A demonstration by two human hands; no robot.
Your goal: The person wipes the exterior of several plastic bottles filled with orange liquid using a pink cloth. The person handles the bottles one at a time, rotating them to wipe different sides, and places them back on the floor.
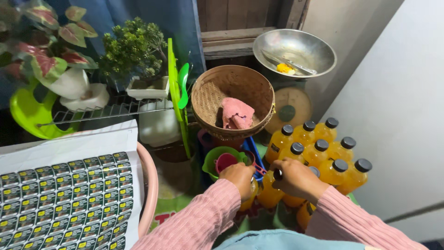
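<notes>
My left hand [239, 177] in a pink ribbed sleeve rests on top of an orange-juice bottle [250, 198], covering its cap. My right hand [296, 178] grips the black cap of another orange bottle [269, 194] beside it. Behind my hands stands a group of several orange bottles with black caps [323, 150], packed close together on the floor.
A woven basket [231, 88] holding a pink cloth [237, 114] sits above green and pink cups [222, 159]. A steel bowl [296, 48] rests on a scale behind. A sticker sheet [64, 194] lies on a pink basin at left. Potted plants [132, 46] stand on a wire rack. A white wall is at right.
</notes>
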